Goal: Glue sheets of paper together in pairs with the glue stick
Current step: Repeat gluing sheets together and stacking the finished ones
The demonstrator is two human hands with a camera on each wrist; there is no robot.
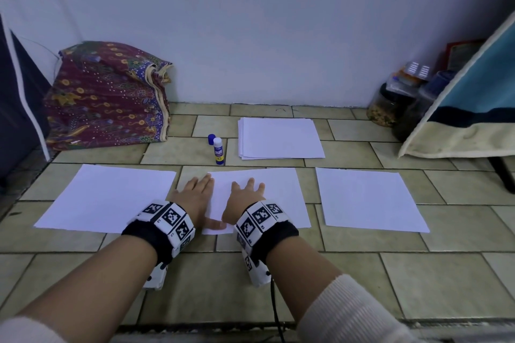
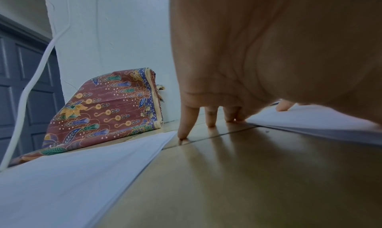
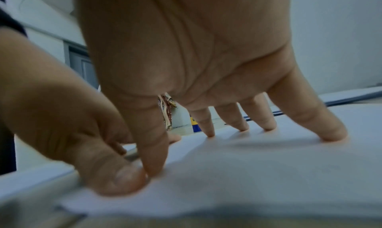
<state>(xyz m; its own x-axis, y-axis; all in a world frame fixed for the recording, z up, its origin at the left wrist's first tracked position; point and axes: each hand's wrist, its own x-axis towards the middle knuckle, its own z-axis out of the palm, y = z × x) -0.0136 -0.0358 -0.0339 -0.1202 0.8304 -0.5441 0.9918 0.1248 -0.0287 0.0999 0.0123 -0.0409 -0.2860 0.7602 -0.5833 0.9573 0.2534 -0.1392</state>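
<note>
Fingers (image 3: 208, 130) of the right hand (image 1: 245, 198) spreading wide and flat, tips pressing on the middle sheet (image 1: 278, 189), holding nothing; fingers (image 2: 186, 125) of the left hand (image 1: 195, 195) also lying straight and relaxed, partly on the floor (image 1: 278, 273) beside the left edge of this sheet, thumb reaching onto the paper near the right thumb. Judging from this, pressing and smoothing a glued pair on the floor tiles. Doing it well probably means sliding the flat palms from the centre outward to every edge and corner, keeping the lower corner pinned so the upper layer is not slipping, and pressing evenly so no wrinkle is forming. Whether two layers are really lying there, cannot tell from these views. Lying to the left another sheet (image 1: 111, 198) and to the right one more sheet (image 1: 367, 198), both well apart from the hands. Standing behind, near the wall, the glue stick (image 1: 218, 151) with its blue cap (image 1: 211, 139) off and just beside it, and the paper stack (image 1: 278, 138) waiting to the right of it.
</note>
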